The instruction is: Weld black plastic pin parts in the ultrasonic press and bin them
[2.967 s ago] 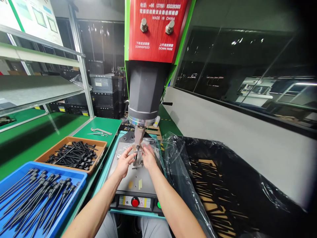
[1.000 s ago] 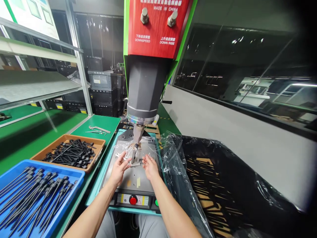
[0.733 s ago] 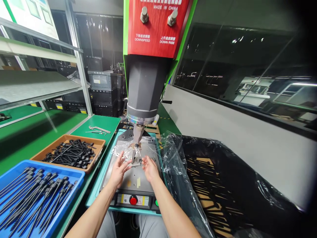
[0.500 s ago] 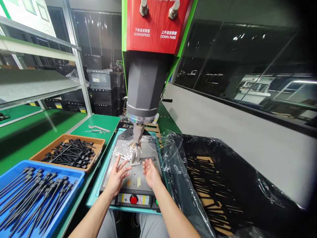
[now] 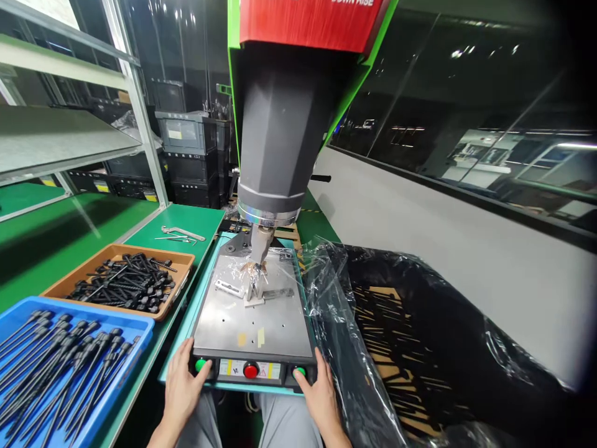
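My left hand (image 5: 181,384) rests at the left front corner of the press base, its thumb at a green button (image 5: 200,364). At the opposite corner, my right hand (image 5: 321,392) has its thumb on the other green button (image 5: 300,371). Both hands hold nothing, thumbs apart from the fingers. Between them sits a red button (image 5: 250,371) on the front panel. Beyond lies the metal work plate (image 5: 254,326). A small fixture (image 5: 252,294) stands on it under the machine's metal horn (image 5: 261,242), with clear plastic film around it. Whether a part sits in the fixture, I cannot tell.
To the left, a blue tray (image 5: 148,333) holds long black rods with thick heads, and an orange tray (image 5: 184,283) holds shorter black parts. Behind them lie a wrench (image 5: 184,233) and hex keys. A plastic-lined box (image 5: 373,255) with black parts stands right.
Both hands have moved from beside the fixture back toward me, down to the front corners with the green buttons. The view has tilted downward.
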Demonstrator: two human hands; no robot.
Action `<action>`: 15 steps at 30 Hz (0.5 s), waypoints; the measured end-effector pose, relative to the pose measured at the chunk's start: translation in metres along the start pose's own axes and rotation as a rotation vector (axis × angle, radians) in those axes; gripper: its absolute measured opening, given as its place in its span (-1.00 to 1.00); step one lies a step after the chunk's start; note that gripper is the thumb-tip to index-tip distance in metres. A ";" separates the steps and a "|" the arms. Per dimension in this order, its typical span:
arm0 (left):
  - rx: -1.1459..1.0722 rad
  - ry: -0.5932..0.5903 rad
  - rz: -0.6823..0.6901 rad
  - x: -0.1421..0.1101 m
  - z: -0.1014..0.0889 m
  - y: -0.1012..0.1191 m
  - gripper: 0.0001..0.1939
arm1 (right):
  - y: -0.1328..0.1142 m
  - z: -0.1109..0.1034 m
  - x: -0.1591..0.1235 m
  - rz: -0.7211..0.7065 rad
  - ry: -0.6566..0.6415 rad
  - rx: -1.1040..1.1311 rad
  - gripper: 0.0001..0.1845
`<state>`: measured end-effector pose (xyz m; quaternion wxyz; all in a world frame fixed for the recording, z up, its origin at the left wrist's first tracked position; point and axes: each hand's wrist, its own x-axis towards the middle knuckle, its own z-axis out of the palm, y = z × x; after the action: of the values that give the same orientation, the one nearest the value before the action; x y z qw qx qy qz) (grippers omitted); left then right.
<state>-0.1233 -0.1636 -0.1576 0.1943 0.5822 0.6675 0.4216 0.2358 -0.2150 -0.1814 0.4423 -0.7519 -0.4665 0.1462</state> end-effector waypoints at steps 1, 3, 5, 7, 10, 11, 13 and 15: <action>0.028 -0.024 0.033 0.000 0.000 -0.004 -0.31 | 0.007 0.003 -0.003 0.013 -0.047 -0.014 -0.17; 0.027 -0.087 0.051 0.003 -0.003 -0.012 -0.35 | 0.017 0.007 -0.006 0.028 -0.099 -0.010 -0.17; -0.006 -0.145 0.033 0.006 -0.007 -0.018 -0.37 | 0.023 0.008 -0.006 0.021 -0.113 -0.004 -0.16; -0.029 -0.184 0.016 0.009 -0.010 -0.023 -0.35 | 0.026 0.008 -0.005 0.005 -0.116 -0.006 -0.17; -0.033 -0.208 0.007 0.011 -0.011 -0.026 -0.32 | 0.026 0.007 -0.004 0.002 -0.116 -0.026 -0.17; -0.032 -0.213 0.003 0.010 -0.010 -0.026 -0.31 | 0.025 0.007 -0.005 0.006 -0.117 -0.032 -0.16; -0.033 -0.226 -0.004 0.007 -0.008 -0.026 -0.29 | 0.024 0.007 -0.006 0.012 -0.130 -0.037 -0.15; -0.034 -0.238 -0.001 0.003 -0.006 -0.025 -0.27 | 0.023 0.006 -0.007 0.012 -0.157 -0.029 -0.15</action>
<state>-0.1440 -0.1615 -0.1730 0.2825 0.6244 0.6327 0.3605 0.2416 -0.2221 -0.2048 0.3926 -0.7474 -0.4971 0.2006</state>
